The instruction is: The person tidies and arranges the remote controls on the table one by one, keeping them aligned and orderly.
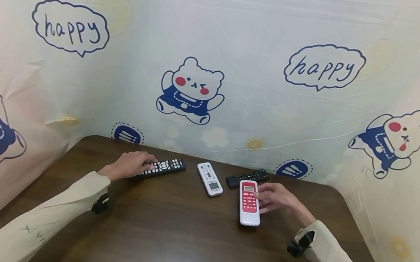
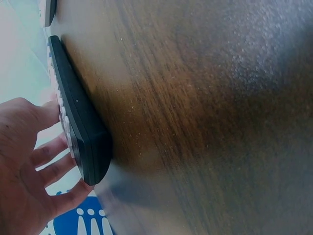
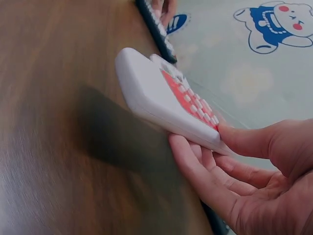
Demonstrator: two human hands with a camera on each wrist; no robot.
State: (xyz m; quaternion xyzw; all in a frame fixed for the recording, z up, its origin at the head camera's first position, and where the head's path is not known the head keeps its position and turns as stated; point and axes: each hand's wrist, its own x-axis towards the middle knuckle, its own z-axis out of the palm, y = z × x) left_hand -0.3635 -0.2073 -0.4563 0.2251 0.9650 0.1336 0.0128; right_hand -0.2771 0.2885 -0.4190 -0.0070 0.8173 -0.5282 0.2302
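A black remote control with white buttons (image 1: 166, 167) lies at the back left of the table, and my left hand (image 1: 130, 166) holds its near end. The left wrist view shows my thumb on the buttons of that remote (image 2: 80, 122), the other fingers at its far edge. My right hand (image 1: 280, 197) pinches a white remote control with a red button panel (image 1: 250, 217) by its side edge. In the right wrist view this remote (image 3: 151, 95) is tilted and raised above the table, thumb on the face and fingers beneath.
Between the hands a white remote (image 1: 211, 180) lies on the brown table (image 1: 163, 232). Another black remote (image 1: 241, 178) lies behind the red-panelled one, partly covered by it. A printed curtain (image 1: 235, 121) stands along the table's back and sides.
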